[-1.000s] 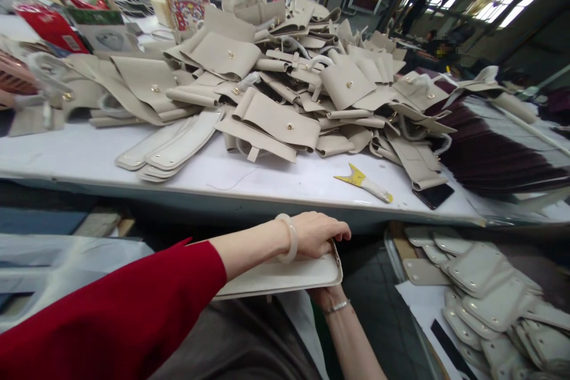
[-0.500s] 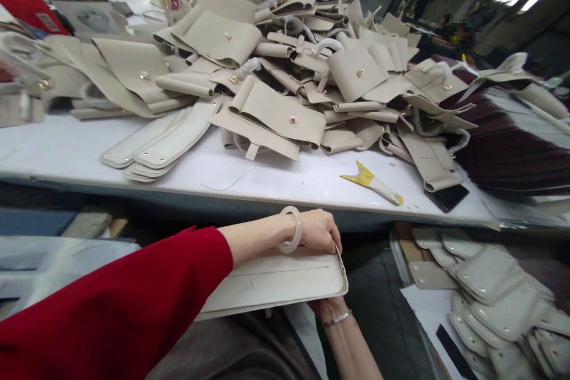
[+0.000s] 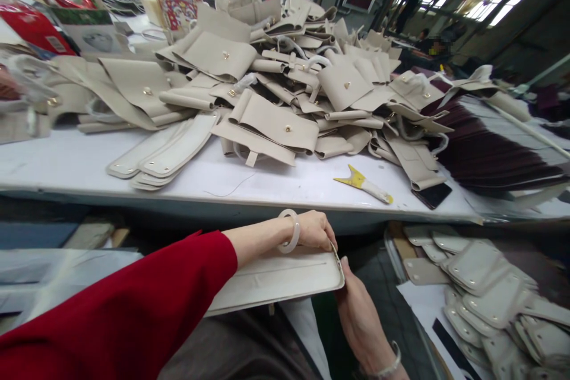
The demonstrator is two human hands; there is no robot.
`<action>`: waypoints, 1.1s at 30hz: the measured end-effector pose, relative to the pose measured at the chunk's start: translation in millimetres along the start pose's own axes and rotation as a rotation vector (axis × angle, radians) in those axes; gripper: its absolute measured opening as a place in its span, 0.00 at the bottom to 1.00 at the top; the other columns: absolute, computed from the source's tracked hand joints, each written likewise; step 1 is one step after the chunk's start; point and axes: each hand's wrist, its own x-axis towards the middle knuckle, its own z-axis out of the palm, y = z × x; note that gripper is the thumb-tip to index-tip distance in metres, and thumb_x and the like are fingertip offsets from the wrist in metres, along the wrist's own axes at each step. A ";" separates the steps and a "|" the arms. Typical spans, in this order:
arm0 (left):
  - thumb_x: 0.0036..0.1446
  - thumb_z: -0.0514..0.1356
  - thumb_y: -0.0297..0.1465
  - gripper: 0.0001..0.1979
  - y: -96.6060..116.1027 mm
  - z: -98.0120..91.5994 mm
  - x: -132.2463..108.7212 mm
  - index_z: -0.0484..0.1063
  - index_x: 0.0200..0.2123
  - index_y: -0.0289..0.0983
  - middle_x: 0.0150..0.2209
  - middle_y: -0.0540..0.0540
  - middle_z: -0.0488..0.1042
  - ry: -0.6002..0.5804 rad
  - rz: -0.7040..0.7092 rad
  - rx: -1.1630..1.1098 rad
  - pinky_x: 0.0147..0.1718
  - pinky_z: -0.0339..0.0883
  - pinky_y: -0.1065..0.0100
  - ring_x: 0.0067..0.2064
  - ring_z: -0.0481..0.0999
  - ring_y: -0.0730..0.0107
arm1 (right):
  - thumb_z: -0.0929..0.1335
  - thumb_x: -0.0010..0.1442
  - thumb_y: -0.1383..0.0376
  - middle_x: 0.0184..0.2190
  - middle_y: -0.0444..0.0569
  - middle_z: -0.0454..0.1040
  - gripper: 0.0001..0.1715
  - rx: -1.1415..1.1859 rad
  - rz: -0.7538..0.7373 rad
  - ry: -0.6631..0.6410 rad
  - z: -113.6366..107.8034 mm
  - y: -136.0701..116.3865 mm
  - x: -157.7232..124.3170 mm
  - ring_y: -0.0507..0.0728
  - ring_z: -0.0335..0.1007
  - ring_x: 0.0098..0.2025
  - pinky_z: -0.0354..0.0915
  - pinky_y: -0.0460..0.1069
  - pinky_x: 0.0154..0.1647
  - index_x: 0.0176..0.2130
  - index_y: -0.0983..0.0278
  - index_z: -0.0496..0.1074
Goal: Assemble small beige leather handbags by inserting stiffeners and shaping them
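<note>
A cream leather bag (image 3: 285, 276) with a rounded corner and a seam line lies across my lap, its long side toward me. My left hand (image 3: 314, 230), under a red sleeve and a pale bangle, is closed on its far edge near the right corner. My right hand (image 3: 358, 309), with a bracelet at the wrist, holds the bag's right end. Its thumb side lies along that edge, while the other fingertips are partly hidden. Both hands are close together at the corner.
Beige bag pieces with gold clasps (image 3: 276, 124) are heaped on the white table (image 3: 276, 187). Pale straps (image 3: 178, 151), a yellow forked tool (image 3: 365, 184) and a dark phone (image 3: 431, 195) lie near its front edge. Stacked cream panels (image 3: 485, 285) sit at lower right. People are in the background.
My right hand has moved from beneath the bag to its right end, so more of it shows. My left hand keeps its grip. The view has shifted slightly.
</note>
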 end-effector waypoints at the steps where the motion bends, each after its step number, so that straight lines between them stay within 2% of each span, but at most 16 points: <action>1: 0.48 0.62 0.28 0.15 0.9 -0.3 -0.9 0.82 0.40 0.35 0.32 0.49 0.81 0.001 0.001 0.006 0.34 0.66 0.78 0.37 0.77 0.69 | 0.67 0.62 0.47 0.43 0.51 0.78 0.27 0.001 0.022 -0.044 0.6 -6.3 -0.4 0.61 0.70 0.47 0.65 0.53 0.48 0.49 0.64 0.76; 5: 0.48 0.62 0.27 0.14 3.6 -2.2 -3.6 0.83 0.39 0.36 0.30 0.52 0.80 0.006 0.002 0.016 0.33 0.66 0.78 0.37 0.76 0.68 | 0.67 0.62 0.49 0.45 0.51 0.78 0.28 -0.007 0.122 -0.189 3.5 -23.1 3.7 0.60 0.69 0.47 0.64 0.53 0.48 0.53 0.64 0.73; 11: 0.48 0.63 0.28 0.14 3.7 -8.6 -3.4 0.82 0.39 0.35 0.32 0.51 0.81 -0.039 -0.001 0.037 0.35 0.68 0.77 0.39 0.78 0.67 | 0.67 0.61 0.46 0.43 0.53 0.78 0.32 -0.203 0.116 -0.184 7.9 -29.3 6.2 0.61 0.70 0.45 0.64 0.53 0.46 0.54 0.66 0.73; 16: 0.50 0.63 0.30 0.15 -0.6 -14.6 1.6 0.81 0.41 0.35 0.36 0.48 0.81 -0.155 0.075 0.091 0.43 0.68 0.70 0.42 0.78 0.63 | 0.62 0.62 0.41 0.43 0.51 0.78 0.35 -0.437 0.153 -0.255 5.3 -37.6 7.3 0.61 0.70 0.44 0.64 0.53 0.45 0.53 0.64 0.74; 20: 0.50 0.64 0.29 0.16 -5.0 -20.1 10.0 0.80 0.44 0.35 0.41 0.47 0.81 -0.271 0.106 0.089 0.49 0.67 0.67 0.46 0.77 0.62 | 0.59 0.63 0.40 0.42 0.51 0.78 0.37 -0.651 0.150 -0.309 -0.8 -49.5 15.4 0.63 0.70 0.45 0.62 0.56 0.49 0.50 0.64 0.76; 23: 0.49 0.64 0.25 0.22 -7.1 -33.8 8.3 0.76 0.50 0.34 0.44 0.46 0.81 -0.358 0.087 0.038 0.48 0.70 0.69 0.47 0.78 0.64 | 0.60 0.62 0.40 0.45 0.51 0.78 0.36 -0.762 0.132 -0.356 -2.3 -57.1 25.0 0.65 0.69 0.48 0.60 0.58 0.54 0.51 0.62 0.76; 25: 0.48 0.65 0.25 0.29 -7.2 -47.6 -1.3 0.71 0.56 0.33 0.49 0.43 0.78 -0.387 0.054 0.010 0.46 0.71 0.70 0.48 0.78 0.65 | 0.61 0.61 0.40 0.46 0.51 0.77 0.35 -0.759 0.121 -0.371 -1.2 -59.7 29.1 0.66 0.69 0.49 0.58 0.58 0.56 0.52 0.61 0.75; 27: 0.48 0.67 0.29 0.32 -5.2 -59.8 -18.1 0.68 0.58 0.32 0.54 0.40 0.75 -0.341 0.023 0.066 0.47 0.71 0.68 0.51 0.76 0.63 | 0.62 0.59 0.39 0.47 0.51 0.77 0.36 -0.731 0.096 -0.360 -0.1 -60.4 29.3 0.66 0.69 0.49 0.57 0.59 0.58 0.52 0.61 0.75; 29: 0.47 0.69 0.34 0.32 -1.3 -63.7 -40.3 0.70 0.56 0.32 0.54 0.39 0.75 -0.216 0.004 0.202 0.49 0.70 0.64 0.52 0.75 0.59 | 0.64 0.58 0.39 0.47 0.51 0.77 0.36 -0.691 0.073 -0.343 -1.1 -59.4 26.3 0.65 0.68 0.49 0.55 0.58 0.59 0.52 0.60 0.75; 31: 0.48 0.69 0.35 0.29 3.0 -56.3 -64.3 0.72 0.54 0.33 0.51 0.40 0.76 -0.020 0.001 0.333 0.50 0.69 0.61 0.51 0.75 0.57 | 0.65 0.58 0.40 0.49 0.50 0.76 0.34 -0.572 0.153 -0.376 -5.4 -55.8 24.1 0.64 0.68 0.50 0.56 0.58 0.58 0.53 0.59 0.74; 33: 0.50 0.67 0.33 0.25 5.9 -39.1 -86.2 0.73 0.52 0.35 0.51 0.42 0.75 0.191 0.004 0.410 0.51 0.68 0.60 0.51 0.74 0.57 | 0.63 0.60 0.40 0.47 0.50 0.77 0.34 -0.365 0.323 -0.445 -10.7 -48.5 28.4 0.62 0.70 0.50 0.59 0.57 0.56 0.52 0.60 0.74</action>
